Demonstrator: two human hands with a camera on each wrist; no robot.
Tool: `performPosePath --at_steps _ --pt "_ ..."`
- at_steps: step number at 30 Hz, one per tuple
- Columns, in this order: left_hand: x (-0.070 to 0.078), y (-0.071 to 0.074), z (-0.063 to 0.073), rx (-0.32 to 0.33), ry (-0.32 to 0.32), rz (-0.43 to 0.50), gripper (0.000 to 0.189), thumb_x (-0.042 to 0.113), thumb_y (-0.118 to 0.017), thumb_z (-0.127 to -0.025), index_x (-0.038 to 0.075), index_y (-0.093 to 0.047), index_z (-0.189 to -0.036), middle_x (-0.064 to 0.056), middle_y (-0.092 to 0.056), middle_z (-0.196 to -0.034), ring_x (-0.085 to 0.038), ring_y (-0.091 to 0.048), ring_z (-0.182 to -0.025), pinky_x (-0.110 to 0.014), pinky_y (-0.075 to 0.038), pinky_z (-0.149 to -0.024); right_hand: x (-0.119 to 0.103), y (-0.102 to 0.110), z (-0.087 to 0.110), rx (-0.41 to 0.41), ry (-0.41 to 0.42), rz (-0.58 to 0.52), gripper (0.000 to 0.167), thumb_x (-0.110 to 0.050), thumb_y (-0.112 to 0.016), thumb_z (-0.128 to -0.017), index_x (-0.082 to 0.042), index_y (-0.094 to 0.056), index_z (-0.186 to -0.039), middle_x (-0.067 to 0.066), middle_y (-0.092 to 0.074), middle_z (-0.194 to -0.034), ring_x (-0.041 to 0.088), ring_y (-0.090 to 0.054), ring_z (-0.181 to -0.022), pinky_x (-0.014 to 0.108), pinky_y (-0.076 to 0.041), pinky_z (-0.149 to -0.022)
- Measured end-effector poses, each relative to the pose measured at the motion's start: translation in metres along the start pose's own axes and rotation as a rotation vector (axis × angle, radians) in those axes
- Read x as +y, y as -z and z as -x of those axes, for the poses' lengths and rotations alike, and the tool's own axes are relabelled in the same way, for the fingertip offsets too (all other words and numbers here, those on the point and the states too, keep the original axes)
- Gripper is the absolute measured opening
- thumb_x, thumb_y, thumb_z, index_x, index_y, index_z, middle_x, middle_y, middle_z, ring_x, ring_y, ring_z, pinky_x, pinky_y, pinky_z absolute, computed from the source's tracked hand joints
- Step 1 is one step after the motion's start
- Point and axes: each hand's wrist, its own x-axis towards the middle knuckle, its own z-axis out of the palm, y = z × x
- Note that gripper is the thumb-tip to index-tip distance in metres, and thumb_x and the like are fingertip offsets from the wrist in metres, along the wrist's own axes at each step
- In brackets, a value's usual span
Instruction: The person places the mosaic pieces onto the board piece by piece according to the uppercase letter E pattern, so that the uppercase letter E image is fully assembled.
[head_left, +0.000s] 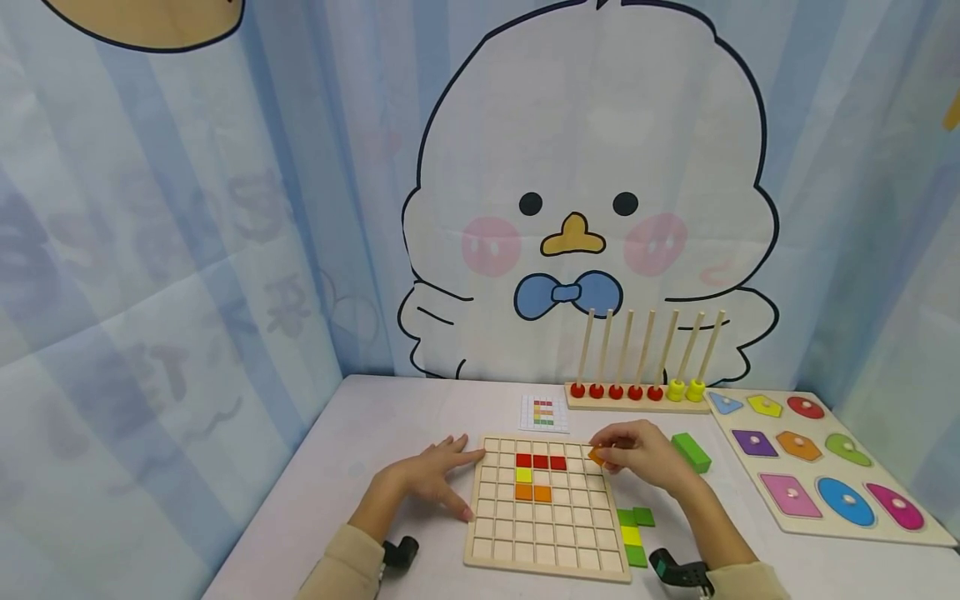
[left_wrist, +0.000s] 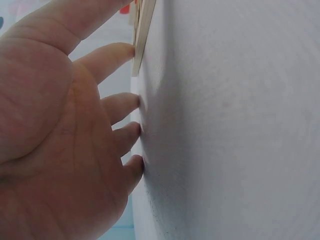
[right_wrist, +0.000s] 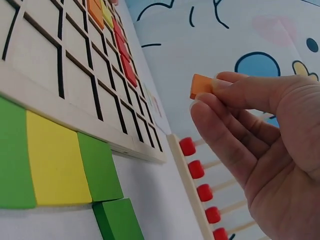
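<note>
A wooden grid board point(head_left: 546, 533) lies on the white table, holding three red tiles point(head_left: 541, 461) in a row, one yellow tile point(head_left: 523, 475) and two orange tiles point(head_left: 533, 493). My right hand point(head_left: 645, 454) pinches another orange tile point(right_wrist: 201, 86) between thumb and fingertips, above the board's far right corner. On the left, my left hand point(head_left: 433, 473) has its fingers spread. Its thumb and index finger touch the board's left edge, and the other fingertips rest on the table point(left_wrist: 240, 125).
Green tiles point(head_left: 636, 556) and a yellow tile point(head_left: 632, 536) lie along the board's right edge. A small pattern card point(head_left: 544, 414), a rod-and-bead counter point(head_left: 637, 402), a green block point(head_left: 691, 452) and a shape puzzle board point(head_left: 816, 433) stand or lie farther back and right.
</note>
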Motion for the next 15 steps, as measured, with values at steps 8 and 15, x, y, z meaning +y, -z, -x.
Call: performPosePath --at_steps 8,15 --pt "0.002 0.001 0.001 -0.001 -0.002 0.006 0.1 0.05 -0.093 -0.072 0.037 -0.044 -0.158 -0.007 -0.019 -0.175 -0.034 -0.009 -0.163 -0.064 -0.012 -0.129 -0.006 -0.006 -0.003 -0.018 -0.035 -0.088 0.033 -0.009 -0.072 -0.097 0.007 -0.068 -0.125 0.019 -0.075 -0.111 0.022 -0.074 -0.087 0.029 -0.065 -0.077" --pt "0.002 0.001 0.002 0.001 -0.002 0.008 0.099 0.048 -0.093 -0.073 0.038 -0.044 -0.158 -0.007 -0.019 -0.175 -0.035 -0.009 -0.163 -0.065 -0.013 -0.128 -0.006 -0.013 -0.006 -0.057 -0.011 -0.067 0.034 -0.009 -0.075 -0.095 0.005 -0.069 -0.125 0.017 -0.075 -0.11 0.021 -0.072 -0.085 0.026 -0.064 -0.079"
